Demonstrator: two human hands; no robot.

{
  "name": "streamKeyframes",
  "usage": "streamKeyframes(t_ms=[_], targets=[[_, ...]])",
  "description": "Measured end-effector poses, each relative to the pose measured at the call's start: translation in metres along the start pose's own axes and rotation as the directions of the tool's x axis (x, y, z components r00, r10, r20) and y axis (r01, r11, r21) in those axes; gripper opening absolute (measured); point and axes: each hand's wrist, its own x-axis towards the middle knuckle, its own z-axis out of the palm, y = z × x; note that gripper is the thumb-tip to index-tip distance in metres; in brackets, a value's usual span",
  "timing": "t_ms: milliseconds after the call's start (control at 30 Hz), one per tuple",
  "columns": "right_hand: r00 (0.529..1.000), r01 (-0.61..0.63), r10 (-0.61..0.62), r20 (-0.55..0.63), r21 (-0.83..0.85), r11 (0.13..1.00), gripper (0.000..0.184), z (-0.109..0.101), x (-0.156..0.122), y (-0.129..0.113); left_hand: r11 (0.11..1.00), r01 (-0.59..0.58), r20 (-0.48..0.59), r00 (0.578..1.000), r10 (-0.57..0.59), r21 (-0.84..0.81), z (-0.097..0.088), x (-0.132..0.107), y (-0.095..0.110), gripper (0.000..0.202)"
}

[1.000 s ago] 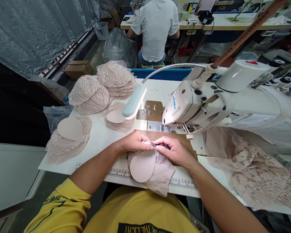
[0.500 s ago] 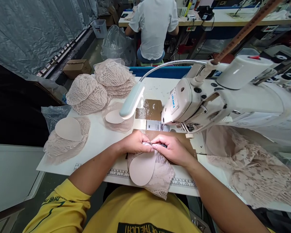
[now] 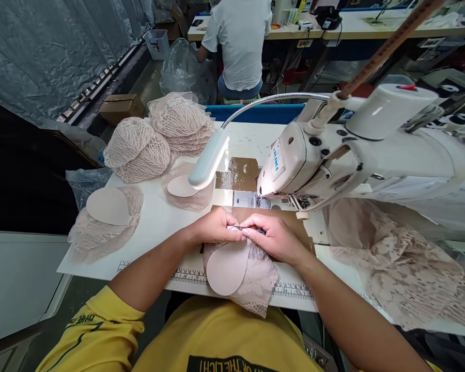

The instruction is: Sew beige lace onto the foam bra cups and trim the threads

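Just in front of the sewing machine, my left hand [image 3: 219,226] pinches the upper edge of a pale pink lace piece [image 3: 264,279]. My right hand [image 3: 276,237] pinches the same edge, its fingertips meeting those of the left. Something small and dark [image 3: 260,231] shows under the right fingers; its kind is hidden. A smooth oval foam cup [image 3: 227,268] lies against the lace below both hands, over the table's front edge. The sewing machine head [image 3: 290,155] stands beyond the right hand, with its needle plate [image 3: 245,199] ahead of the fingers.
Stacked lace cups [image 3: 180,124] and another lace pile [image 3: 137,150] sit at the back left. More foam cups [image 3: 108,206] rest on lace nearby. A lamp [image 3: 209,160] hangs over the table. Loose lace [image 3: 418,268] lies at right. A co-worker [image 3: 240,46] sits ahead.
My hands keep the same pinch on the lace, with hardly any movement. The co-worker ahead has leaned to the left. The whole view has shifted very slightly.
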Motion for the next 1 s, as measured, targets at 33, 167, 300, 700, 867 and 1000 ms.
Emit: streamKeyframes(t_ms=[33, 167, 300, 700, 867, 1000], targets=[[1.0, -0.009, 0.01, -0.026, 0.02, 1.0, 0.016, 0.001, 0.0, 0.002, 1.0, 0.003, 0.0, 1.0, -0.003, -0.012, 0.0, 0.0, 0.0, 0.041], [0.995, -0.062, 0.077, -0.07, 0.187, 0.98, 0.026, 0.003, 0.0, 0.006, 0.998, -0.017, 0.019, 1.0, 0.018, -0.057, -0.001, 0.001, 0.002, 0.036], [0.982, -0.175, 0.162, 0.098, 0.149, 0.973, 0.018, 0.002, 0.0, 0.002, 0.995, -0.054, 0.008, 0.998, 0.055, -0.086, -0.007, -0.001, 0.0, 0.024], [0.978, -0.202, 0.21, -0.024, 0.177, 0.963, 0.02, 0.002, -0.006, 0.002, 0.709, -0.269, -0.236, 0.817, 0.527, 0.652, 0.005, -0.024, 0.015, 0.011], [0.978, -0.194, 0.203, -0.042, 0.159, 0.968, 0.021, 0.004, -0.006, 0.002, 0.471, -0.209, -0.172, 0.746, 0.644, 0.857, 0.023, -0.008, -0.003, 0.023], [0.978, -0.188, 0.202, -0.057, 0.19, 0.964, 0.022, 0.003, -0.005, 0.001, 0.376, -0.188, -0.155, 0.683, 0.714, 0.907, 0.024, -0.005, -0.006, 0.024]])
